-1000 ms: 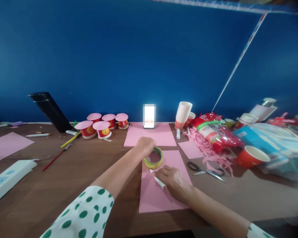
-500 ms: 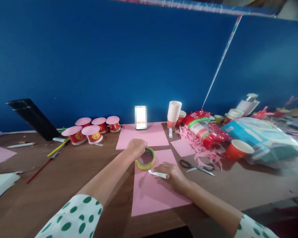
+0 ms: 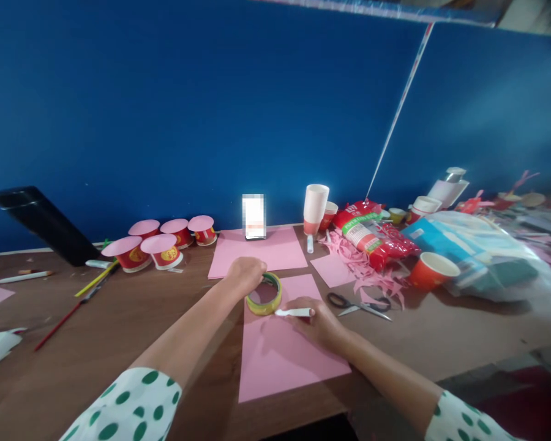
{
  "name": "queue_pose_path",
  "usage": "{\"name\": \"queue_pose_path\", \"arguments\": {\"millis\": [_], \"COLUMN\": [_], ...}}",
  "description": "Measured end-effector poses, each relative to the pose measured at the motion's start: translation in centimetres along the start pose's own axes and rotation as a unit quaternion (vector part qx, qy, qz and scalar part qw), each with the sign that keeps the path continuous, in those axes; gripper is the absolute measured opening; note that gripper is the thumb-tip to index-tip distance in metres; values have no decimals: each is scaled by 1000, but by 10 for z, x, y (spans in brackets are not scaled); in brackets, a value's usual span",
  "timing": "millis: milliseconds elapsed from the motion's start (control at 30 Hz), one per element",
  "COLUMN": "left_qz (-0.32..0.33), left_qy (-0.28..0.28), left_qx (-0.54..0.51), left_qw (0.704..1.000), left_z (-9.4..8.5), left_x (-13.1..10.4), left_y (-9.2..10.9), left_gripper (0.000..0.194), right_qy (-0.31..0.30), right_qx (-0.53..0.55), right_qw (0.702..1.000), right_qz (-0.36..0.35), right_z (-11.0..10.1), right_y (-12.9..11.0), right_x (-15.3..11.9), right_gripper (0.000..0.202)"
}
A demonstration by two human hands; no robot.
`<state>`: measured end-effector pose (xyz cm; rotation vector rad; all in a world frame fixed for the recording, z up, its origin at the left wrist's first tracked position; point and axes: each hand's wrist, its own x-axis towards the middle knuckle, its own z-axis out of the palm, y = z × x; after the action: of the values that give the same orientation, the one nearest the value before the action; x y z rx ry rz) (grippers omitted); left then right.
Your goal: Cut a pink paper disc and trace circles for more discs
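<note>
1 yellow tape roll (image 3: 276, 300), ring-shaped, lies flat at the far left of 1 pink paper sheet (image 3: 294, 361) on the counter (image 3: 193, 380), between the hands. 1 white pen (image 3: 294, 312), held low and tilted, has its tip just beside the ring's near right edge.

We see dim light, a blown-out, pixelated screen (image 3: 254, 215) beyond the left hand (image 3: 247, 274), soft shadows below the right hand (image 3: 321, 323), and stretched, blurred edges.
</note>
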<state>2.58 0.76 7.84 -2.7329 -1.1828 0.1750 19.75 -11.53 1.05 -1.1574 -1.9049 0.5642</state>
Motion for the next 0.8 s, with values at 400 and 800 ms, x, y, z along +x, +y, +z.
{"name": "queue_pose_path", "arguments": {"millis": [400, 800], "left_qz": [6, 8], "left_qy": [8, 7], "left_qx": [-7, -13], "left_qw": [1000, 1000], "left_z": [7, 4], "left_x": [2, 1], "left_y": [-4, -3], "left_gripper": [17, 16], "right_qy": [30, 89], "right_qx": [58, 127], "right_qw": [994, 975], "right_qz": [88, 157], "right_z": [1, 2], "right_y": [5, 9], "right_x": [1, 3], "right_gripper": [19, 17]}}
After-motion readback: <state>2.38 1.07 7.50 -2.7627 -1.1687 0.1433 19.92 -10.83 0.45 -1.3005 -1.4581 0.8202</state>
